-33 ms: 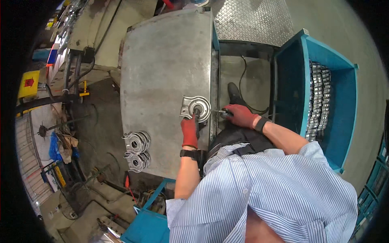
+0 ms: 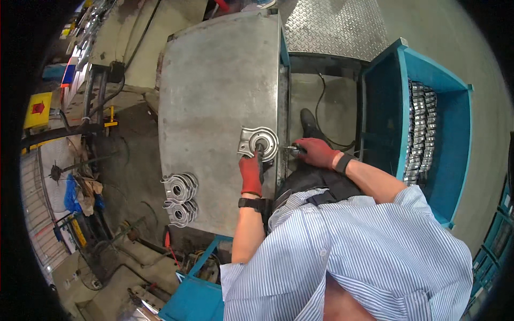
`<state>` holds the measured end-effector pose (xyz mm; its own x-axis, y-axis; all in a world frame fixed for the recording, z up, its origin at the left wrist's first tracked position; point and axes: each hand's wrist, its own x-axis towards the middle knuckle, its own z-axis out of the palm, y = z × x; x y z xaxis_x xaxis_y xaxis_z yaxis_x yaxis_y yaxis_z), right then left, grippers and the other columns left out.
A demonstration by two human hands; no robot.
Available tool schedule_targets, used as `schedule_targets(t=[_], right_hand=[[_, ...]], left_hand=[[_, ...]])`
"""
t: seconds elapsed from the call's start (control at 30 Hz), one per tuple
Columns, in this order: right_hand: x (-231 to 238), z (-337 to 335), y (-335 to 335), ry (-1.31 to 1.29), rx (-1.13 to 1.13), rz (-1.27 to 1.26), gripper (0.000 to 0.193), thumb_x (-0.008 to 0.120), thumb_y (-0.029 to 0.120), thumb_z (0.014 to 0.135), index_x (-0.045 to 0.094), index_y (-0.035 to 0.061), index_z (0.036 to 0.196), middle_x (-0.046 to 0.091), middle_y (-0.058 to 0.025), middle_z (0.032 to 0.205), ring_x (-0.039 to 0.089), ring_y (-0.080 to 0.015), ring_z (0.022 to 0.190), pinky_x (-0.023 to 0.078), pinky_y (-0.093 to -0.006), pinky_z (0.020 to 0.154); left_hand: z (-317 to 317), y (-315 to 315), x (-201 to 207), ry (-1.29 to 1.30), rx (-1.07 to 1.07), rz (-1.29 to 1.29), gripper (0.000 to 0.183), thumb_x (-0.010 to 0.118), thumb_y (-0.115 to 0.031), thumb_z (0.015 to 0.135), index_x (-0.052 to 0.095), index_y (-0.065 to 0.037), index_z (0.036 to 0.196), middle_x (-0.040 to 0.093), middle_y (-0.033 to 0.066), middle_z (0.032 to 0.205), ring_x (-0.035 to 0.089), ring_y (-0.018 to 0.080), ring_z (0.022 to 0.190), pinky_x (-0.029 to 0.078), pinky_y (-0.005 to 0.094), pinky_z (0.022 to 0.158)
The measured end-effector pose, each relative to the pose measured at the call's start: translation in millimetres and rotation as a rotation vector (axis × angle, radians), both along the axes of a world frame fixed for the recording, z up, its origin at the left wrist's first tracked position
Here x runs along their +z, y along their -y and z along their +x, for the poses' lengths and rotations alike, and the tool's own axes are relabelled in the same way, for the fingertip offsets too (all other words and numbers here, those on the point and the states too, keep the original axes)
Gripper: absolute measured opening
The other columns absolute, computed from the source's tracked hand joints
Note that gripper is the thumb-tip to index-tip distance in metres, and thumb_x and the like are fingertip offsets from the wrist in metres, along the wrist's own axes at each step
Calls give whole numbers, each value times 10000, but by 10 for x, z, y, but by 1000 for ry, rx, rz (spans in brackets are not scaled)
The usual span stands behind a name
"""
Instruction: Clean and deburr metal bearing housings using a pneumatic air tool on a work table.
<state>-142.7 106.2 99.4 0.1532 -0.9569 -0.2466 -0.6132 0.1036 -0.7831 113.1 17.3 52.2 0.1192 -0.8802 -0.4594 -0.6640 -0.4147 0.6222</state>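
A stamped metal bracket (image 2: 270,137) with a round ringed opening lies near the right edge of the steel-topped table (image 2: 214,91). My left hand (image 2: 251,174), in a red glove with dark fingers, grips its near side, a finger reaching to the central hole. Just off the table edge, my gloved right hand (image 2: 319,153) is closed around a slim metal tool (image 2: 292,148) whose tip points at the bracket. The tool's exact kind is too small to make out. Two short stacks of similar brackets (image 2: 181,186) sit at the table's left near corner.
To the right stands a blue metal bin (image 2: 452,144) holding rows of stacked metal parts (image 2: 420,134). A diamond-plate sheet (image 2: 336,27) lies beyond the table. A black cable (image 2: 319,104) runs along the floor near my shoe (image 2: 309,122). Pipes and machine parts fill the left side.
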Motion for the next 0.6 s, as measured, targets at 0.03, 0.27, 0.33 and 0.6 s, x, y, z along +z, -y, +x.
schedule_targets(t=[0.03,0.27,0.33,0.6], right_hand=[[-83,-56,-21,-20,-4,13,406,650,204,812,560,64,1183,616,-184,1098,576,-360,1036,462,-415,892],[104,99,105,-69,71,45,405,635,201,800,561,65,1174,620,-189,1077,584,-358,1020,470,-427,865],[-35,86,70,-83,16,33,400,618,232,806,559,72,1167,623,-190,1058,586,-366,1006,471,-445,848],[-153,53,16,-115,108,48,405,613,157,784,557,41,1167,608,-187,1089,566,-375,1024,459,-438,868]], left_hand=[[-246,-2,253,-56,-45,-35,482,674,-385,822,642,79,950,667,242,896,627,391,825,464,419,704],[-105,-64,23,-102,17,-112,385,657,-309,844,648,69,912,654,258,883,600,437,878,466,443,721],[-219,-45,156,30,-19,-85,371,660,-299,839,648,67,900,652,260,883,598,439,879,466,447,716],[-288,-99,302,-45,-53,-256,348,655,-285,842,637,62,817,639,265,829,605,428,799,468,446,668]])
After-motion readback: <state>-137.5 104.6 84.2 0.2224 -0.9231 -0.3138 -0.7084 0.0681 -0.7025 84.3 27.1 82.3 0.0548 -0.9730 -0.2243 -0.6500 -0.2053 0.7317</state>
